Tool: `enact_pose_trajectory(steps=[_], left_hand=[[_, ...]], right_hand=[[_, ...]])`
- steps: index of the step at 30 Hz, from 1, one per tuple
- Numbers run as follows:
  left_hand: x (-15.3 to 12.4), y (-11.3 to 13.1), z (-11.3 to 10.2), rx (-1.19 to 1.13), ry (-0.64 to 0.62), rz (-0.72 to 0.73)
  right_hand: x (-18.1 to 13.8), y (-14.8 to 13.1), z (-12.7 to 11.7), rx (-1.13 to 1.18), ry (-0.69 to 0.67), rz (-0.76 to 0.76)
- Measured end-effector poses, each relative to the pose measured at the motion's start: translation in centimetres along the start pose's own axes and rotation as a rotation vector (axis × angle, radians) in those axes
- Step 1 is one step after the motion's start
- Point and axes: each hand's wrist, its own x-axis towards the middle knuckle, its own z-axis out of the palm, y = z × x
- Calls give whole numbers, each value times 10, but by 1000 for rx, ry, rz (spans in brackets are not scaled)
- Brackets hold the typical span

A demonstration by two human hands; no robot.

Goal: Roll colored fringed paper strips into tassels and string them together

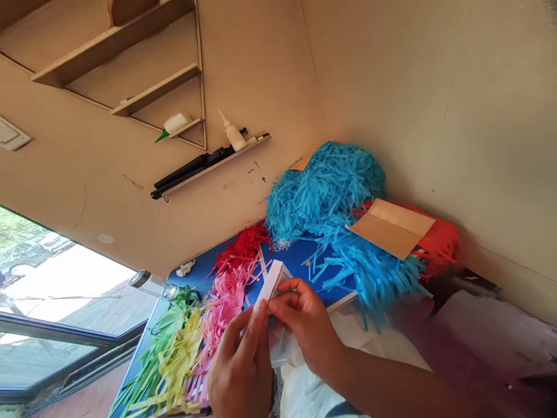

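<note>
In the head view, a narrow white folded strip (270, 283), like a card header, stands tilted between my hands. Clear plastic (281, 352), which looks like a bag, hangs below it. My left hand (241, 363) grips the strip's lower end, thumb along its face. My right hand (310, 325) pinches at the strip's right side, thumb against fingers; what lies exactly between the fingertips is hidden. Left of my hands lie fringed paper bundles in pink (224, 299), yellow (180, 354), green (156, 348) and red (246, 241). Blue fringe (369, 270) lies to the right.
A large heap of blue fringe (324, 183) sits at the blue table's (289, 261) back corner. Brown card (391, 226) rests over orange-red fringe (439, 241). A clear glass (152, 285) stands near the window. Wall shelf (209, 171) holds a glue bottle (235, 136).
</note>
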Motion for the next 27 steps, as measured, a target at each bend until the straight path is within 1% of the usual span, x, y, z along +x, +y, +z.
enact_pose_trajectory(steps=[3,5,10,14,17,19,20,22,23,24,25,27], left_hand=[[-1,-4,-3,-21,-34,6],[-2,-6,-5,-23,-57,11],[-3,-7,-6,-66,-52,32],[-5,-10,-9,-124,-59,14],[-6,-12,-11,-196,-95,0],[-8,-11,-12,-251,-108,-18],[-9,-11,-11,-269,-103,-41],[-13,-11,-10,-292,-65,-107],[-15,-12,-8,-305,-40,-137],[-18,-13,-7,-326,-27,-161],[-20,-16,-6,-354,-30,-173],[-27,-24,-4,-408,-90,-152]], right_hand=[[0,-3,-4,-45,-64,32],[0,-4,-6,-62,-83,27],[-2,-6,-8,-88,-75,-20],[-3,-8,-6,-145,-86,10],[0,-6,-10,-234,-105,12],[6,-4,-19,-388,-62,-69],[10,-3,-26,-497,-14,-130],[19,-5,-43,-704,109,-278],[23,-6,-51,-765,132,-334],[26,-7,-60,-782,100,-352],[27,-9,-68,-762,21,-334],[26,-10,-82,-695,-210,-234]])
